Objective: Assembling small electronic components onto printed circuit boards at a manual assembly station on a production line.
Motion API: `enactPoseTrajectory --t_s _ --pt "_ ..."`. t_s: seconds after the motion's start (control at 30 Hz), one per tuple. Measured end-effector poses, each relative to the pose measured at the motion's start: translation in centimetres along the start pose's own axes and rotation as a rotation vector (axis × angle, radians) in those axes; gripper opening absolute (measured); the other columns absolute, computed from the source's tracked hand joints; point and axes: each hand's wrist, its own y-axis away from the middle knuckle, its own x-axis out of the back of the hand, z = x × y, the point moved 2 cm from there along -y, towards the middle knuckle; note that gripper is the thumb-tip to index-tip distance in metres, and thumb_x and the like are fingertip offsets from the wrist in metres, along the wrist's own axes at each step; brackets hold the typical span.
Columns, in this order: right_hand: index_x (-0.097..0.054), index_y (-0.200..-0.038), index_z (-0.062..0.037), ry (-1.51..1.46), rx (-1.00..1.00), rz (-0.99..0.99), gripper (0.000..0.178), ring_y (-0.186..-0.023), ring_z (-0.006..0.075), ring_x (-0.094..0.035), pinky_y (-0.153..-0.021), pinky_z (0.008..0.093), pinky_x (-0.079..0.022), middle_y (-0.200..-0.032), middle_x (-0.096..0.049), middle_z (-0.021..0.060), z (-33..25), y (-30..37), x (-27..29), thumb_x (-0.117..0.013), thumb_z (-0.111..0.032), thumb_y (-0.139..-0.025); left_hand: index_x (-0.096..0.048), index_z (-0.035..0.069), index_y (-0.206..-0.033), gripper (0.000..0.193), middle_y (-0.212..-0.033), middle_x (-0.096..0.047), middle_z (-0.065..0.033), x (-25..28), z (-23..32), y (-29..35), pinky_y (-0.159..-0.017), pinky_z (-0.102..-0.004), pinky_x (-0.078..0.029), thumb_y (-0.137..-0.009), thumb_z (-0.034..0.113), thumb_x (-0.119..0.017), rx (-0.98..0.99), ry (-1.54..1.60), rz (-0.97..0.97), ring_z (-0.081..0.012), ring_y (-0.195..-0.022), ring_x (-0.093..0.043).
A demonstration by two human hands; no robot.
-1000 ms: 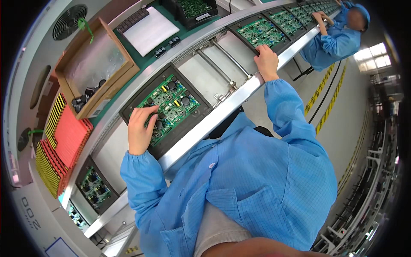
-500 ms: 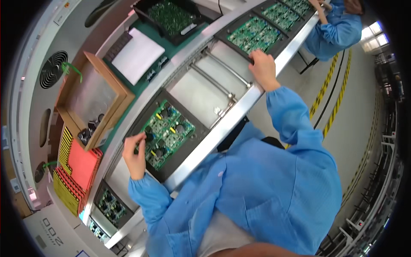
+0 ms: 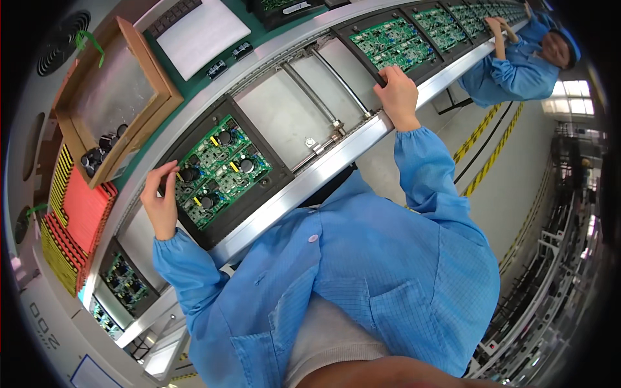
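In front of me on the rail lies a black carrier frame point(image 3: 262, 213) holding green circuit boards point(image 3: 217, 165) with round black capacitors and yellow parts. My left hand point(image 3: 160, 200) is at this frame's left edge. Its thumb and forefinger are bent, tips apart beside a capacitor point(image 3: 189, 174), with nothing visible between them. Farther right, my right hand point(image 3: 398, 97) has its fingers curled over the near left corner of another black carrier frame point(image 3: 356, 55), which bears green boards point(image 3: 391, 45). The fingertips there are partly hidden.
Metal rods point(image 3: 314, 97) cross the gap between the two frames. Beyond the rail are a cardboard box point(image 3: 139, 71) with black capacitors, a white sheet point(image 3: 204, 35) and red folders point(image 3: 87, 200). A co-worker point(image 3: 517, 68) reaches over the line at far right.
The view has shifted. The near frame appears farther left and my left hand has drawn back from over its boards to its left edge. My right hand stays at the far frame's corner.
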Motion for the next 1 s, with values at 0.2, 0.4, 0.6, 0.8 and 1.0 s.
enactPoseTrajectory --t_s 0.2,0.4,0.6,0.8,1.0 --pt "-0.065 -0.091 -0.0085 0.024 0.044 -0.049 0.022 -0.078 0.0291 -0.065 -0.068 0.0409 -0.05 -0.087 -0.065 0.0067 0.0 -0.5 0.1 -0.075 -0.011 -0.072 -0.07 0.001 -0.111 0.017 -0.1 -0.072 -0.0089 0.2 0.1 0.2 -0.09 -0.0297 -0.048 -0.096 0.003 -0.063 0.041 0.056 0.026 -0.0178 -0.097 -0.066" --pt "-0.064 -0.09 -0.0081 0.013 0.034 -0.086 0.022 -0.075 0.0273 -0.065 -0.065 0.0391 -0.051 -0.086 -0.064 0.0051 0.0 -0.3 0.5 -0.077 -0.012 -0.072 -0.07 0.0 -0.11 0.017 -0.098 -0.071 -0.0091 0.3 1.2 0.1 -0.088 -0.03 -0.048 -0.095 0.001 -0.062 -0.02 -0.004 0.001 -0.0184 -0.093 -0.065" --pt "-0.065 -0.092 -0.0081 -0.001 0.033 -0.036 0.024 -0.076 0.026 -0.067 -0.065 0.0378 -0.052 -0.087 -0.065 0.0049 0.0 -0.4 0.8 -0.078 -0.012 -0.071 -0.07 -0.001 -0.109 0.017 -0.096 -0.07 -0.0098 0.1 1.7 0.4 -0.086 -0.0297 -0.049 -0.094 0.0 -0.062 -0.054 0.022 0.013 -0.0193 -0.093 -0.065" --pt "-0.065 -0.09 -0.0076 -0.021 0.032 -0.104 0.022 -0.075 0.0272 -0.066 -0.066 0.0385 -0.052 -0.086 -0.065 0.0052 0.3 -0.6 0.3 -0.076 -0.012 -0.072 -0.071 0.0 -0.106 0.017 -0.095 -0.071 -0.0101 -0.5 1.2 0.1 -0.083 -0.0319 -0.051 -0.091 -0.001 -0.065 -0.061 0.062 0.016 -0.0221 -0.092 -0.066" --pt "-0.065 -0.088 -0.0089 0.046 0.068 -0.118 0.02 -0.073 0.0275 -0.066 -0.064 0.0384 -0.051 -0.084 -0.065 0.005 0.3 -0.8 0.3 -0.076 -0.012 -0.072 -0.072 0.002 -0.105 0.018 -0.095 -0.071 -0.0099 -0.4 1.9 -0.1 -0.081 -0.0322 -0.051 -0.089 -0.001 -0.067 -0.079 0.052 0.03 -0.0235 -0.09 -0.065"
